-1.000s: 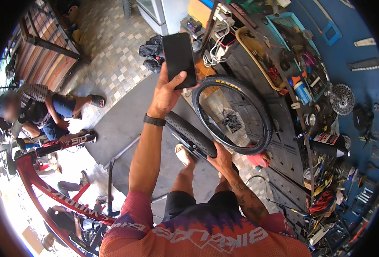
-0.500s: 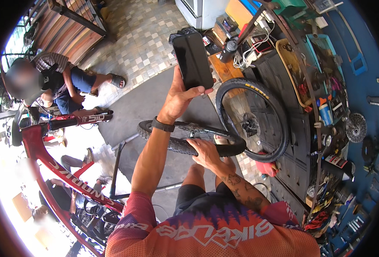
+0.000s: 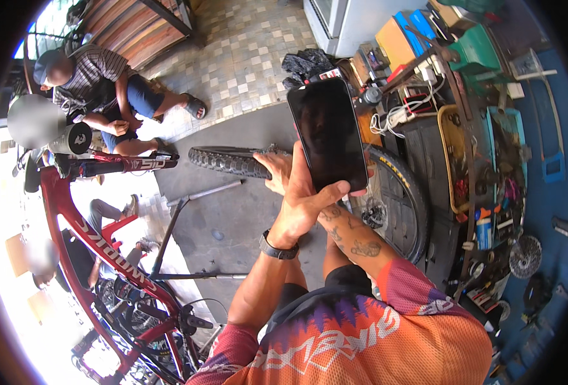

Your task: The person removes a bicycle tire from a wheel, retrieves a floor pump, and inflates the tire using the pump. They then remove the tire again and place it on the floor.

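My left hand, with a black watch on the wrist, holds a black smartphone upright, its dark screen facing me. Partly hidden behind that hand, my tattooed right hand grips a black knobby bicycle tyre that stretches off to the left. Just right of both hands a bicycle wheel with a mounted tyre and a brake disc leans by the bench.
A red bicycle frame stands at the left with a metal stand beside it. A person sits on the tiled floor at upper left. A cluttered workbench with tools, boxes and cables lines the right, against a blue wall.
The phone has come up closer to the camera and fills more of the view. My right hand, still on the knobby tyre, now sits behind my left hand.
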`<action>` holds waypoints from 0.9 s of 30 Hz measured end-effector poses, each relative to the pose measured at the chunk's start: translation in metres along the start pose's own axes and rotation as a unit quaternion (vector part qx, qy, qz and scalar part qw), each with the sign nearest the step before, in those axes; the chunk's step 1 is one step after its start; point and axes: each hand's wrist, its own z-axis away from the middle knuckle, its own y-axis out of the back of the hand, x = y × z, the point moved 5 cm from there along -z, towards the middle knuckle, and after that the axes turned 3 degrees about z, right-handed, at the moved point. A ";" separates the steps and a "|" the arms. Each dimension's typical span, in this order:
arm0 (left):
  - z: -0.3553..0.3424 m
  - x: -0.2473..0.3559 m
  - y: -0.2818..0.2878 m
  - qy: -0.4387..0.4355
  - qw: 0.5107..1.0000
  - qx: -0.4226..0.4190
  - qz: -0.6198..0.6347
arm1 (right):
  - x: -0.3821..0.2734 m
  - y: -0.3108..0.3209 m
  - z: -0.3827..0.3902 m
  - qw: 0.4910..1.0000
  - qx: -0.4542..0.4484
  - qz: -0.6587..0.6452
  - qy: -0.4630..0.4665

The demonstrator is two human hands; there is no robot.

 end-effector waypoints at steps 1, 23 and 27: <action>-0.001 0.001 0.002 -0.002 0.999 0.008 -0.042 | 0.002 -0.001 -0.012 1.000 0.006 0.005 0.010; -0.018 -0.042 0.208 -0.012 0.961 0.274 -0.035 | 0.040 -0.017 -0.022 0.988 0.151 0.028 -0.002; -0.020 -0.049 0.226 0.000 0.972 0.235 0.015 | 0.045 -0.006 -0.014 0.993 0.113 0.029 0.020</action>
